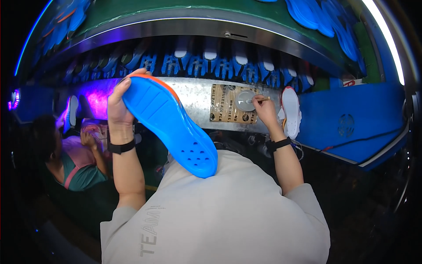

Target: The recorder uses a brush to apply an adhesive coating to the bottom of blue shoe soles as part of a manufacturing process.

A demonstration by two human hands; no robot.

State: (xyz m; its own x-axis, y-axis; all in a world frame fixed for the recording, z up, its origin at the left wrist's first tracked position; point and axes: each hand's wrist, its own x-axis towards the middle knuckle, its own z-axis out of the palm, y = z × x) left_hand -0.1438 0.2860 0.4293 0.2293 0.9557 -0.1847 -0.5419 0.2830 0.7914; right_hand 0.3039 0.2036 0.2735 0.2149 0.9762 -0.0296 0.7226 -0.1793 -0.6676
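My left hand is closed on one end of a blue shoe sole with an orange edge. The sole is raised and tilted in front of my chest, its grooved end by my fingers and its end with several small holes toward my shirt. My right hand pinches a thin light-brown brush. The brush's tip reaches into a round, pale dish, and its bristles are too small to make out. The dish stands on a piece of printed brown cardboard on the metal bench.
A white shoe part with a red edge stands beside my right wrist. Behind the bench runs a row of blue holders, under a green conveyor carrying blue soles. A co-worker sits at the left. A blue panel borders the right.
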